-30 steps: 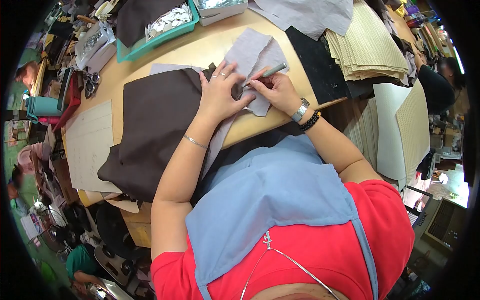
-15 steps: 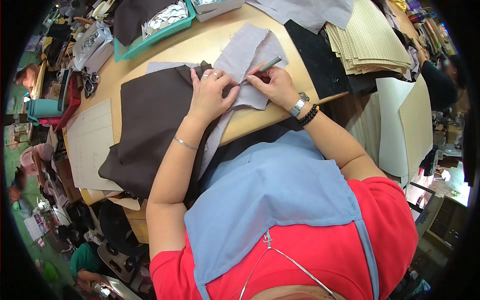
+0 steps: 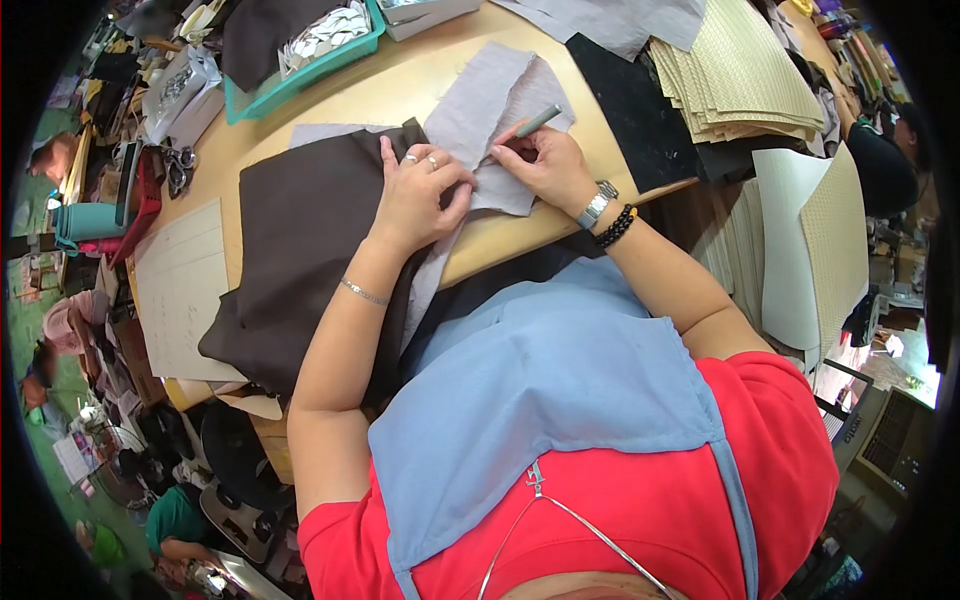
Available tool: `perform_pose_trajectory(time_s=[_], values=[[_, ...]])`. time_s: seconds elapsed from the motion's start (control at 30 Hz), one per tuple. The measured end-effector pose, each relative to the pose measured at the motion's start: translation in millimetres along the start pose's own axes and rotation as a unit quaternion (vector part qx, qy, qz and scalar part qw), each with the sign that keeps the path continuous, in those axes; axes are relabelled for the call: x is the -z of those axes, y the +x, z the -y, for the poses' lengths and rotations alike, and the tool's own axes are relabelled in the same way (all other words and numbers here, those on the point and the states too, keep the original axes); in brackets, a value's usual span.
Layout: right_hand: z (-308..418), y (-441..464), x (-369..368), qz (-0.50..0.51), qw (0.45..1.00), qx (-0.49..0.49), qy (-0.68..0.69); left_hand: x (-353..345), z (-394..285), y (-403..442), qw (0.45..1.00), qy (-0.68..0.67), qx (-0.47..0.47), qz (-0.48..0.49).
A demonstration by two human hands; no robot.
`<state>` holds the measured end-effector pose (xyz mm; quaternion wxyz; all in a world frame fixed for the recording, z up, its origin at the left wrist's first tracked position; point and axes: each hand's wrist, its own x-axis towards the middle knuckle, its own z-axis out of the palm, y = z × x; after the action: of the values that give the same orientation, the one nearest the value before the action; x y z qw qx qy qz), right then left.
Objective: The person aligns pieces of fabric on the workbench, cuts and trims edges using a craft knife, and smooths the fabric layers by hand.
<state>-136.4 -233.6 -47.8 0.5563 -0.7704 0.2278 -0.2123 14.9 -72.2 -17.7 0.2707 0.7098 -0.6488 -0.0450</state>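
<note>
One pen (image 3: 540, 121) gripped in R hand (image 3: 550, 172); L hand (image 3: 422, 196) bent over dk sheet (image 3: 300, 220), can't tell if pinching

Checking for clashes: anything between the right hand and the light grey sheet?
Nothing visible: the right hand holds the green-grey tool over the light grey sheet; the left hand sits alongside, not between. Tool tip unclear.

The brown sheet (image 3: 305, 215) at ten o'clock looks like matt leather; the grey piece (image 3: 475, 100) at twelve, dull and creased. The desk (image 3: 390, 85) is glossy wood, the tray (image 3: 268, 98) at eleven plastic.
</note>
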Motion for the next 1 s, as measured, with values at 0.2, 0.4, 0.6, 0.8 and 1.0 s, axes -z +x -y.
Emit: perform_pose_trajectory(time_s=[0.2,0.4,0.6,0.8,1.0], values=[[-2.0,0.4,0.0,0.001,1.000,0.000,0.004,-2.0,-10.2,-3.9,0.998,0.020,0.053,-0.028],[-4.8,-0.5,-1.0,0.006,0.997,-0.004,0.079,-7.2,-13.4,3.0,0.984,0.018,0.175,0.024],[9.9,-5.3,2.2,0.038,0.999,-0.004,0.014,-4.1,-11.0,6.2,0.981,0.052,0.180,0.058],[17.2,-11.7,-9.9,0.052,0.996,0.036,0.065,-3.9,-8.7,7.6,0.979,0.063,0.177,0.076],[20.0,-8.3,-9.3,0.111,0.975,-0.050,0.186,-4.2,-6.2,5.9,0.982,0.058,0.166,0.069]])
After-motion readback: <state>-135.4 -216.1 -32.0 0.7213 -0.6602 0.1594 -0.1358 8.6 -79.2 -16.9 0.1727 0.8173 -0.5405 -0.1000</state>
